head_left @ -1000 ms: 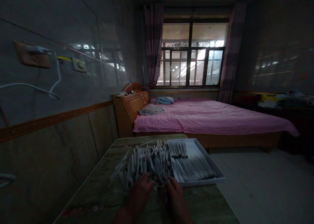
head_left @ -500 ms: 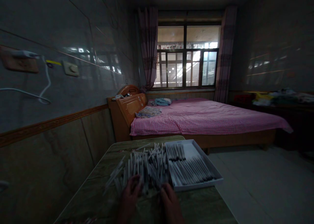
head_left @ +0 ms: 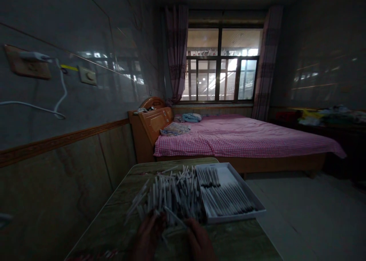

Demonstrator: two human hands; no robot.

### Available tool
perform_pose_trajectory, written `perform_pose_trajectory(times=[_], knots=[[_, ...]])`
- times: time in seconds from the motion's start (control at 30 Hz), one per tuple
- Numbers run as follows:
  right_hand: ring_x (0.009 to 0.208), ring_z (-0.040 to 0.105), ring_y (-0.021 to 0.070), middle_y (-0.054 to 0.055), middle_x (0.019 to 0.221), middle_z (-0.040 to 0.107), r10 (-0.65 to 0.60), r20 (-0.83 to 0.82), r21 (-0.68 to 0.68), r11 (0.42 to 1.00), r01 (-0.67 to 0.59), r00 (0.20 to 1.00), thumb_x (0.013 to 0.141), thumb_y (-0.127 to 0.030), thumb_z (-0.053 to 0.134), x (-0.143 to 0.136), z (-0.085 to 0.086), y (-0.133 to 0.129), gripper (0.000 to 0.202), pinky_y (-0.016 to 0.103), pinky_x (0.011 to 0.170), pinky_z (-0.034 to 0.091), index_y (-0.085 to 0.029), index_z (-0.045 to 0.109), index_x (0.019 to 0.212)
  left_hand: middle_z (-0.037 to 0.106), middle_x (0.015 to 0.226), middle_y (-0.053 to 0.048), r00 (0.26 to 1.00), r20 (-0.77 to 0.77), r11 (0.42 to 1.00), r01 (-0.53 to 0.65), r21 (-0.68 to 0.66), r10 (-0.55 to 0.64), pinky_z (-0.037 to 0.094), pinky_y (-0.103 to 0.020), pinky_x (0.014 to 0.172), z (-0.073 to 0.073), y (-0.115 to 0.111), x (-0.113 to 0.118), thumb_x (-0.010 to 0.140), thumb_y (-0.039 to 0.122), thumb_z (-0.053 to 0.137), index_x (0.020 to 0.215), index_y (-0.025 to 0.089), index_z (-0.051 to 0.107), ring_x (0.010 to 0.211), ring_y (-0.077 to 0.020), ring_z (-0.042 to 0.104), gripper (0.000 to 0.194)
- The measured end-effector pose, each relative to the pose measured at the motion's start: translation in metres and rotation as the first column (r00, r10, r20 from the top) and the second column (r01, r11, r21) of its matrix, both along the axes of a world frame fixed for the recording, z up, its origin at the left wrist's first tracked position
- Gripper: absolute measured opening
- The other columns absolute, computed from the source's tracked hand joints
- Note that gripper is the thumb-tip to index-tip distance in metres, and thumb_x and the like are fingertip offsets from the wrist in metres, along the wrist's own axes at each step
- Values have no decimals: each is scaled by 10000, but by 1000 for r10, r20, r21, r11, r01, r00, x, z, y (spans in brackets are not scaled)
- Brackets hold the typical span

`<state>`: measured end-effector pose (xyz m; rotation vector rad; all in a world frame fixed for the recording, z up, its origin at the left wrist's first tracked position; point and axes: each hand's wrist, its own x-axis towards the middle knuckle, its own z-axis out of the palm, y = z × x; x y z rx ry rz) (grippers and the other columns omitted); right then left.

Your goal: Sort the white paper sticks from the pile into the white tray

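A loose pile of thin whitish sticks, pen-like in shape, covers the middle of the table. At the pile's near edge, my left hand has its fingers curled, and what they grip is too dark to make out. My right hand is closed at the fingertips on the lower end of one stick, which slants up to the left between the hands. Right of the pile lies a white tray with similar dark-tipped sticks laid in two rows.
Beyond the table stands a bed with a pink checked sheet and a wooden headboard. A tiled wall with a socket and white cable is on the left.
A stick now slants between my hands, its lower end at my right fingertips. My left hand has drawn slightly nearer to me. The whole view has shifted a little.
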<state>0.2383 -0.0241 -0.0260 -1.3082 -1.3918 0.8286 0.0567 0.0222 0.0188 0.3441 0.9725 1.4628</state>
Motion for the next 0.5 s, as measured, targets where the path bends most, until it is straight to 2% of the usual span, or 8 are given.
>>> perform_pose_trajectory(times=[0.1, 0.2, 0.3, 0.5], knots=[[1060, 688, 257, 78, 1111, 756, 112, 88, 44, 992, -117, 990, 955, -737, 335, 4, 1, 0, 644, 328, 930, 497, -272, 712, 1192, 790, 682, -41, 997, 40, 997, -70, -18, 70, 619, -244, 589, 6, -3, 2, 831, 7, 619, 783, 160, 702, 606, -173, 759, 180], [1022, 707, 246, 85, 1084, 762, 212, 166, 76, 971, -227, 963, 1002, -633, 331, 7, 1, 2, 554, 313, 898, 514, -262, 691, 1203, 804, 710, -60, 994, 81, 997, -71, -5, 71, 629, -249, 615, 8, -3, 1, 862, -1, 574, 769, 150, 712, 633, -174, 769, 225], [1018, 713, 246, 89, 1075, 764, 210, 214, 105, 966, -236, 954, 1023, -546, 347, 9, -3, 4, 475, 308, 889, 518, -266, 683, 1210, 818, 756, -97, 996, 75, 999, -50, 3, 49, 636, -262, 648, 7, -2, -1, 874, 7, 564, 774, 140, 718, 693, -190, 784, 226], [1023, 720, 248, 105, 1092, 763, 215, 268, 69, 968, -242, 939, 1023, -387, 385, 10, -3, 5, 384, 313, 885, 522, -241, 672, 1231, 825, 802, -71, 997, 45, 997, -58, 40, 57, 637, -266, 678, -1, -1, -3, 861, 29, 598, 826, 166, 724, 730, -185, 788, 190]])
